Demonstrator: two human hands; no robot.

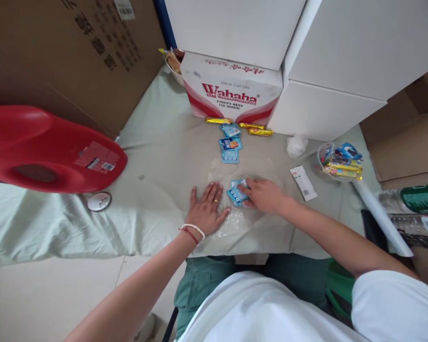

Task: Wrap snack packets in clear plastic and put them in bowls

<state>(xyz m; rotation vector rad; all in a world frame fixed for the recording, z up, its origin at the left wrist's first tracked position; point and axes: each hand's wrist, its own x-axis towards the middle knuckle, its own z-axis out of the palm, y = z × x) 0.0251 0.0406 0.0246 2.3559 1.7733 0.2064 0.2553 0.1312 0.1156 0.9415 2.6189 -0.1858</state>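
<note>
My left hand lies flat with fingers spread on a clear plastic bag spread over the cloth-covered table. My right hand has its fingers curled down on a small blue snack packet that lies on the bag. Farther back lie two more blue packets and three gold-wrapped bars.
A Wahaha water carton and white boxes stand at the back. A red plastic container sits left, with a round disc below it. At right are a bowl of snacks, a label slip, crumpled tissue, bottles.
</note>
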